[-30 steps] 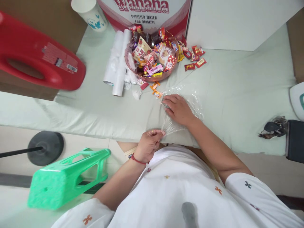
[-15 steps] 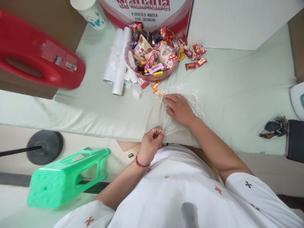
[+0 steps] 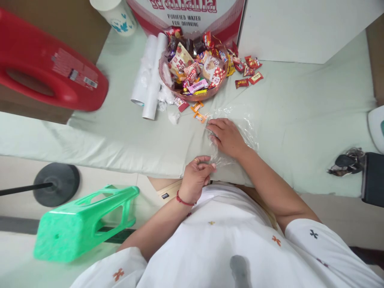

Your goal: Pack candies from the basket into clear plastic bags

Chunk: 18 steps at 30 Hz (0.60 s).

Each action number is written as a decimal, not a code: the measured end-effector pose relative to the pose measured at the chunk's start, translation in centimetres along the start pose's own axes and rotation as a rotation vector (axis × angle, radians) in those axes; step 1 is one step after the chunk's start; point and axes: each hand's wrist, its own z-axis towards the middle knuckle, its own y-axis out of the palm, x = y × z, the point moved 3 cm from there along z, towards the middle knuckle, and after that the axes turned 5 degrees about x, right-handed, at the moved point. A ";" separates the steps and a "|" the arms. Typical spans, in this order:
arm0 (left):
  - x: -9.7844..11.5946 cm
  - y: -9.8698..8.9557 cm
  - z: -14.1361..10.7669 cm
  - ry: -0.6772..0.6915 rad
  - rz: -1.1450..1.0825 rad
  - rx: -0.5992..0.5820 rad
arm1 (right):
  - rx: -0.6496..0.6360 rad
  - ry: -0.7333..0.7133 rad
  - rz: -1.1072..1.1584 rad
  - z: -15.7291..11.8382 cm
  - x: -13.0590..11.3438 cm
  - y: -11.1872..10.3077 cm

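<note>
A clear, crinkled plastic bag (image 3: 247, 128) lies on the pale green cloth near the front edge. My right hand (image 3: 228, 138) rests on it, palm down with the fingers spread to the left. At the bag's lower left corner is my left hand (image 3: 196, 174), its thumb and index finger a little apart beside the plastic; nothing is visibly gripped. Two orange-wrapped candies (image 3: 199, 117) lie just beyond my right fingertips. Behind them a pink glass bowl (image 3: 192, 95) is heaped with wrapped sweets.
White rolls (image 3: 154, 80) and crumpled clear plastic (image 3: 173, 117) lie left of the bowl; red candies (image 3: 241, 83) lie right. A red jug (image 3: 78, 84), paper cup (image 3: 120, 22) and boxes (image 3: 192, 18) stand behind. Keys (image 3: 346, 160) are far right; a green stool (image 3: 63, 236) is lower left.
My left hand has moved slightly right and up, and its thumb and index finger have parted from their pinch on the bag's edge. My right hand has stayed put.
</note>
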 end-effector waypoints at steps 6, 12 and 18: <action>0.0 -0.9 -0.3 -0.001 -0.012 0.060 | 0.003 -0.003 -0.004 0.0 0.0 0.0; -0.3 -1.3 -1.0 -0.006 -0.048 0.008 | -0.013 0.009 0.001 0.0 0.0 -0.1; 0.5 -0.8 -1.0 0.021 -0.063 -0.017 | -0.011 0.008 0.007 0.0 0.0 -0.1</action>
